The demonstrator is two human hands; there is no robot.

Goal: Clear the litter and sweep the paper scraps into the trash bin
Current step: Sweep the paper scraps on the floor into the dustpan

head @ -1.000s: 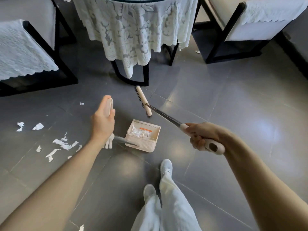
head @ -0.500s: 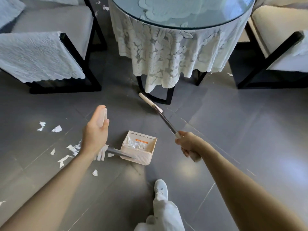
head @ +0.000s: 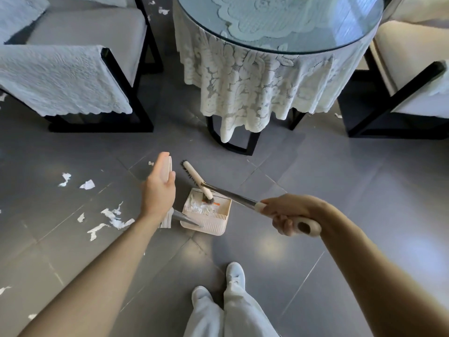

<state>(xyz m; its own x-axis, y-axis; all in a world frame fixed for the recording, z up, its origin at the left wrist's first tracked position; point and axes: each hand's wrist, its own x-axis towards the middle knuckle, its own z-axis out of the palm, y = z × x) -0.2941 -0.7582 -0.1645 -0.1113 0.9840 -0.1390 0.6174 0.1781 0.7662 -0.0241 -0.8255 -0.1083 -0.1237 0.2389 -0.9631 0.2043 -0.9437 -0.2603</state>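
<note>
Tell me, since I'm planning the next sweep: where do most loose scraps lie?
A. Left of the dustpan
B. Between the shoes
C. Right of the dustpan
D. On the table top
A: the white scraps lie strewn on the floor left of the dustpan, past the left hand.

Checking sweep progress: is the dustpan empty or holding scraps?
Not empty: white paper scraps lie inside the dustpan, where one end of the broom dips in. Loose scraps lie on the floor left of it.
</note>
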